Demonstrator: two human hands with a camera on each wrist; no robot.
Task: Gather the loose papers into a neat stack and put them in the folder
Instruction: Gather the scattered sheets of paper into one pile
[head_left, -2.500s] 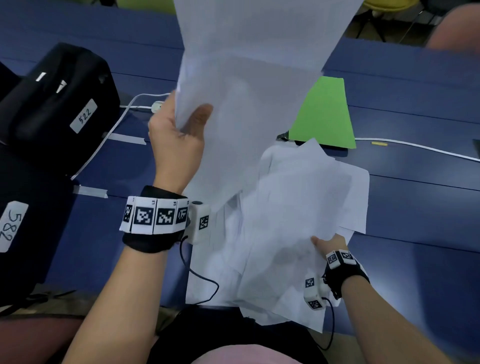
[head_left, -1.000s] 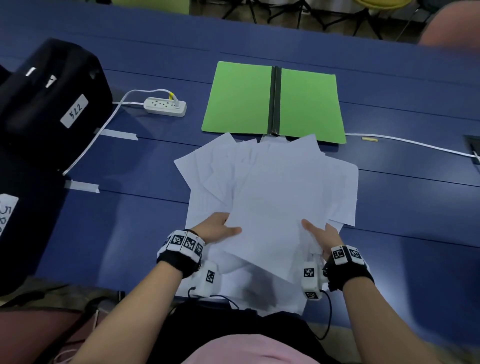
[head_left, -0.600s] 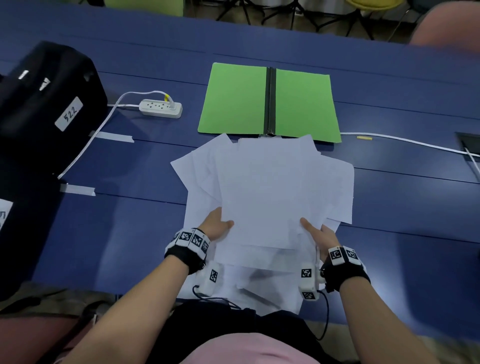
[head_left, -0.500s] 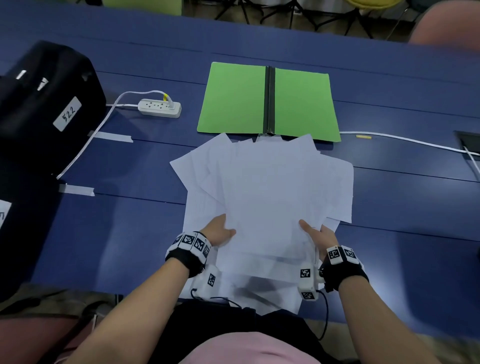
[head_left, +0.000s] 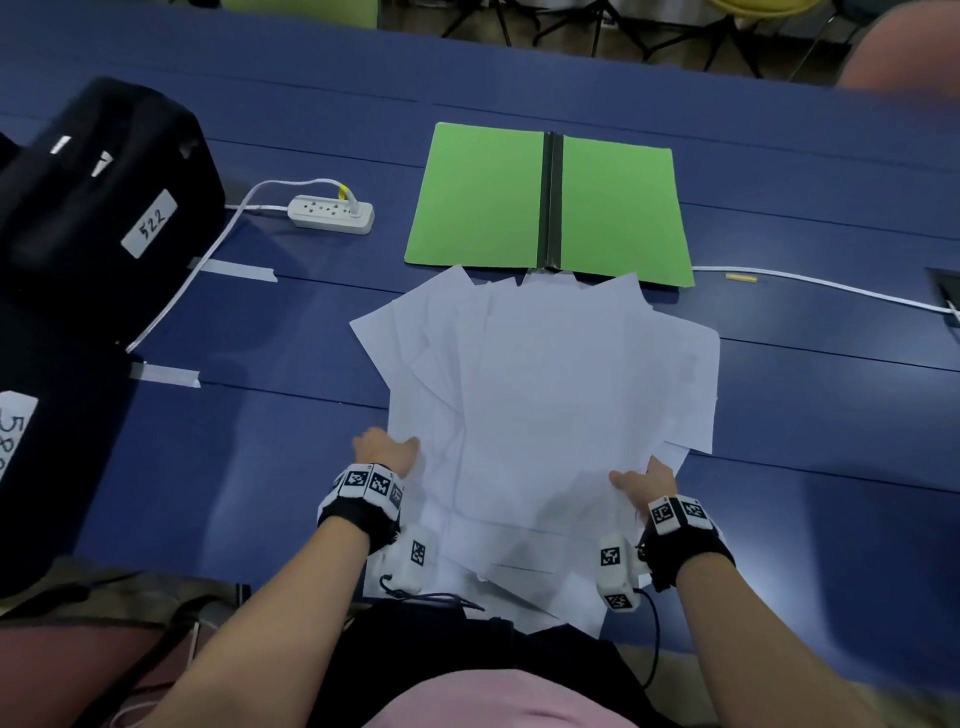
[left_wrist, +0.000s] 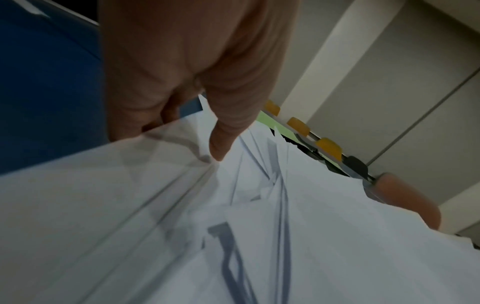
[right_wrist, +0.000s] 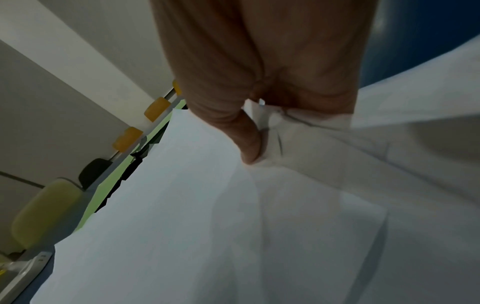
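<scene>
Several white papers (head_left: 550, 395) lie fanned in a loose heap on the blue table (head_left: 260, 415), their near ends hanging over its front edge. My left hand (head_left: 387, 452) grips the heap's left edge, thumb on top (left_wrist: 221, 144) and fingers under the sheets. My right hand (head_left: 644, 480) grips the right edge the same way, thumb pressed on the papers (right_wrist: 250, 148). An open green folder (head_left: 478, 197) with a dark spine lies flat just beyond the papers; a few sheet corners overlap its near edge.
A white power strip (head_left: 332, 214) and its cable lie left of the folder. Black cases (head_left: 104, 208) labelled 522 stand at the far left. A white cable (head_left: 831, 286) runs along the right. Grey tape strips (head_left: 239, 270) are stuck on the table.
The left hand brought its lifted sheets down onto the heap. Both hands then took the heap by its sides, and the left hand has since shifted outward to the left edge.
</scene>
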